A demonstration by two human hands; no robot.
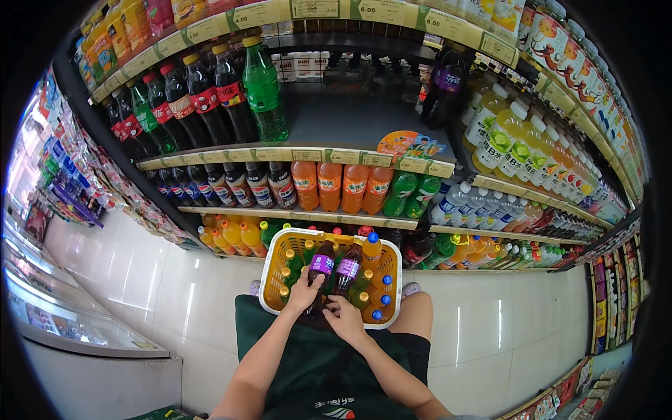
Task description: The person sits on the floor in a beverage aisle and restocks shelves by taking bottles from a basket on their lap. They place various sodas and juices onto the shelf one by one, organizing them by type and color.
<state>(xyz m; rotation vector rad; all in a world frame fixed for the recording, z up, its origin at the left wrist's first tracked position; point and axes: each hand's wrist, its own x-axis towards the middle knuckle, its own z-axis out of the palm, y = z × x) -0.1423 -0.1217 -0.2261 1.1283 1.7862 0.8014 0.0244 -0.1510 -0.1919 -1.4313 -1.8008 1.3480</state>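
In front of me is a yellow basket with a white rim (265,280), holding several green bottles with gold caps and orange bottles with blue caps. My left hand (305,291) is wrapped round a dark soda bottle with a purple label (322,264), tilted over the basket. A second dark purple-labelled soda bottle (348,268) leans beside it, cap pointing away from me. At its lower end are the curled fingers of my right hand (344,317), which appear to grip it. An orange bottle with a blue cap (372,246) stands higher at the basket's far right.
A drinks shelf (329,119) rises ahead, with cola bottles (203,98) and a large green bottle (263,91) at left. One dark purple-labelled bottle (445,80) stands on its right side. Orange soda bottles (329,185) line the row below. A glass-topped freezer (77,315) is at left.
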